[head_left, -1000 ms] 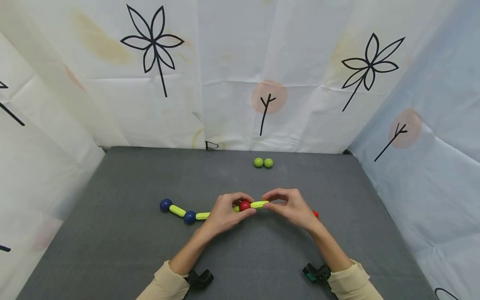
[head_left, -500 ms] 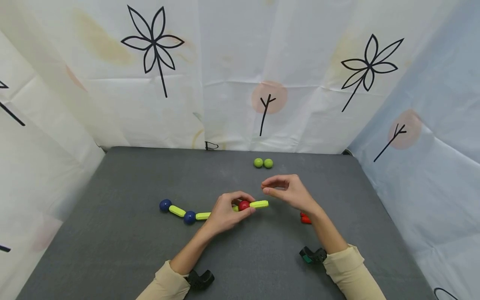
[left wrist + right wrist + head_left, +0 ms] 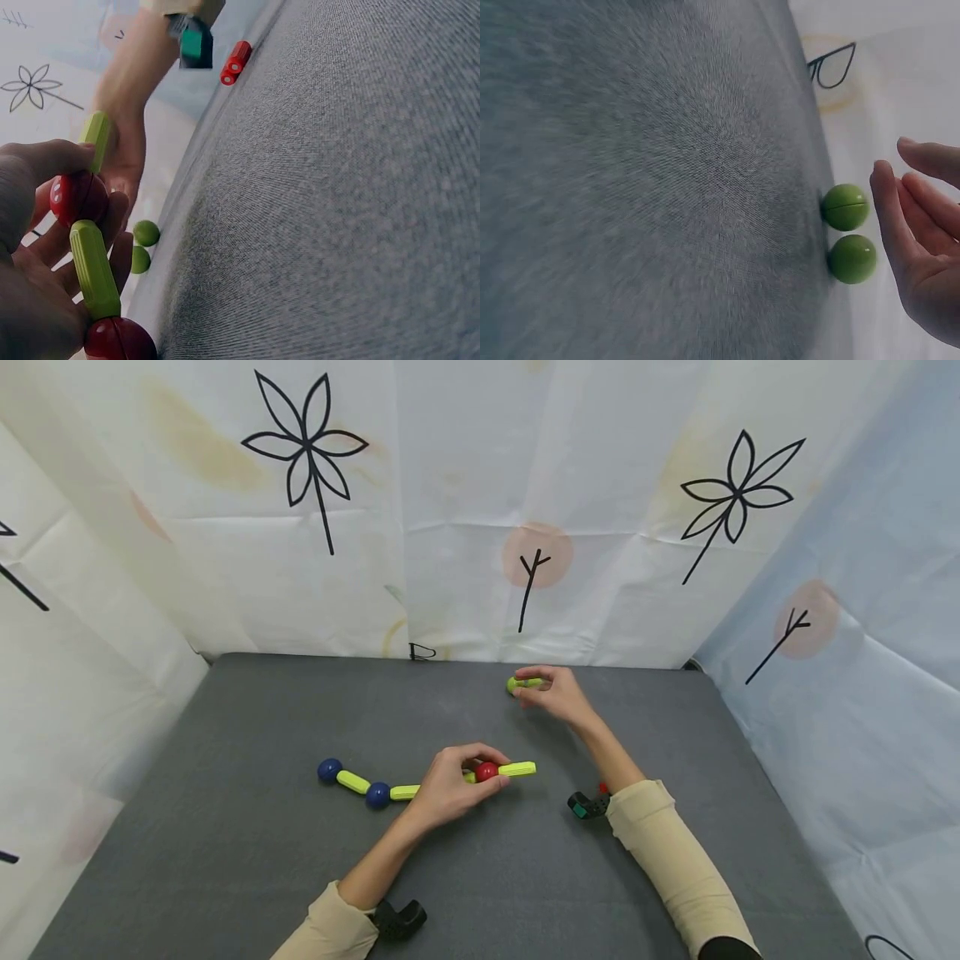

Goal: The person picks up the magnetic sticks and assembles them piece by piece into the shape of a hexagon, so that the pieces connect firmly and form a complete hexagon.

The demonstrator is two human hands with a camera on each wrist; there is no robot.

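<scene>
My left hand [image 3: 450,783] holds a chain by a red ball [image 3: 487,771], from which a yellow-green rod [image 3: 519,769] points right. The chain runs left under the hand to more rods and two dark blue balls [image 3: 378,795]. A second red ball [image 3: 120,341] shows lower on it in the left wrist view. At the back, my right hand [image 3: 553,695] hovers with bent, parted fingers over two green balls, one [image 3: 512,686] visible left of the fingertips. The right wrist view shows both balls [image 3: 845,207] side by side, apart from the hand [image 3: 922,232].
Red rods [image 3: 236,61] lie together on the grey table [image 3: 247,877], mostly hidden by the right forearm in the head view. A white patterned cloth [image 3: 457,510] stands behind the table and along its sides. Each wrist wears a black device.
My right hand has let go of the rod's right end and moved up and back to the green balls. The left hand and the chain stay almost in place.
</scene>
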